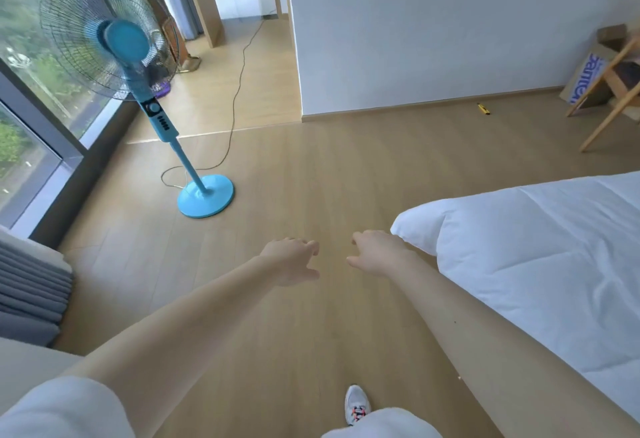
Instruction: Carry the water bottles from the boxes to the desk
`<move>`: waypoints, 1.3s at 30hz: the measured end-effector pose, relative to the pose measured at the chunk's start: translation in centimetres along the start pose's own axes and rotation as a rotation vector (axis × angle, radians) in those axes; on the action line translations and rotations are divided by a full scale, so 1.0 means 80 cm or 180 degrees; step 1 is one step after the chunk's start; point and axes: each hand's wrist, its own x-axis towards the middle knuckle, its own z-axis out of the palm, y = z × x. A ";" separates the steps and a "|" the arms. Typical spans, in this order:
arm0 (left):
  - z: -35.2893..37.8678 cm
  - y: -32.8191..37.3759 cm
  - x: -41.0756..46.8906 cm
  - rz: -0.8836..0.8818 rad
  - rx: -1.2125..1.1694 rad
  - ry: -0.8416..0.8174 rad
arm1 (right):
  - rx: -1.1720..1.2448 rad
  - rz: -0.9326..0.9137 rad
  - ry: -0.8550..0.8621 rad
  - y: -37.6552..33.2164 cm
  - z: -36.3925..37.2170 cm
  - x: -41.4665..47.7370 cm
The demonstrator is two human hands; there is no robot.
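Both bare arms reach forward over the pale wooden plank floor (pixel 311 174); the left hand (pixel 291 261) and right hand (pixel 375 252) hang close together, fingers loosely curled, holding nothing. The cardboard box with blue lettering (pixel 585 80) stands far right against the white wall (pixel 415 21), partly behind the light wooden chair frame (pixel 602 125); its contents cannot be seen. A small yellow tool (pixel 483 109) lies on the floor near the wall. The white quilted bed (pixel 554 247) fills the right side, just beside the right hand. A turquoise pedestal fan (pixel 128 42) stands to the left by the tall window (pixel 34 73); its thin cord (pixel 239 80) trails across the floor. One white sneaker (pixel 357 404) shows below.
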 end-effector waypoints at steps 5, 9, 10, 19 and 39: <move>-0.037 0.003 0.074 -0.0074 0.0031 -0.0043 | 0.0003 -0.0056 -0.0060 0.040 -0.029 0.068; -0.059 -0.005 0.118 -0.0111 -0.0027 -0.0074 | 0.0024 -0.0091 -0.0098 0.057 -0.053 0.112; -0.064 -0.009 0.129 -0.0112 -0.0034 -0.0067 | 0.0019 -0.0095 -0.0108 0.060 -0.058 0.123; -0.110 -0.061 0.257 0.0141 0.0060 -0.0095 | 0.0112 0.0173 -0.0187 0.088 -0.098 0.223; -0.265 -0.185 0.488 0.0857 0.0210 0.0093 | 0.0272 0.0950 -0.0018 0.091 -0.249 0.431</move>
